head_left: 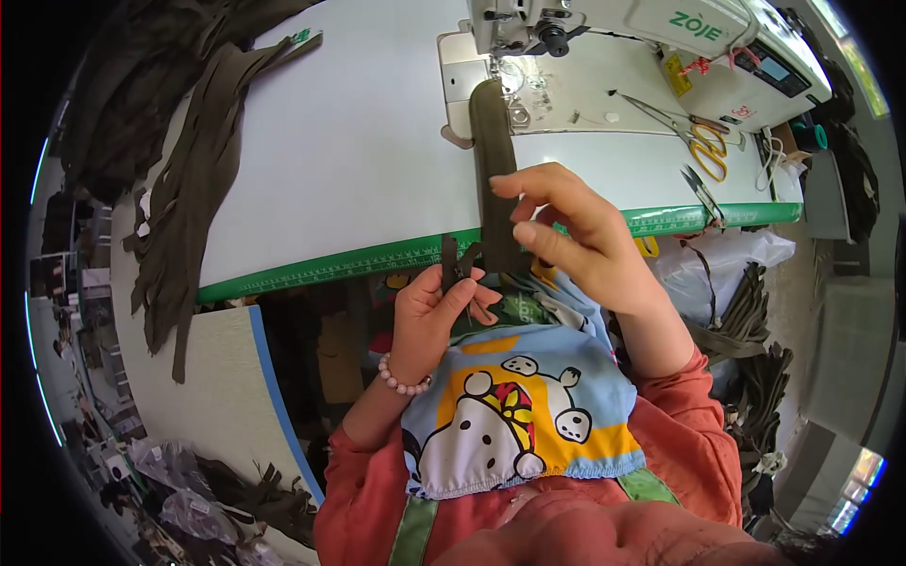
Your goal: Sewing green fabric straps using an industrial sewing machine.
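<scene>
A long dark olive fabric strip runs from beneath the sewing machine's needle area toward me and hangs over the table's front edge. My right hand hovers at its right side, fingers apart, the index fingertip over the cloth; whether it touches is unclear. Just below the green table edge, my left hand pinches a narrow dark fabric strip between thumb and fingers. Part of that narrow piece is hidden by the fingers. The sewing machine stands at the far right, its metal plate under the olive strip's far end.
Yellow-handled scissors and small thread snips lie right of the machine bed. A green measuring tape lines the table edge. Olive strips pile at the left; more strips and clear plastic hang at the right.
</scene>
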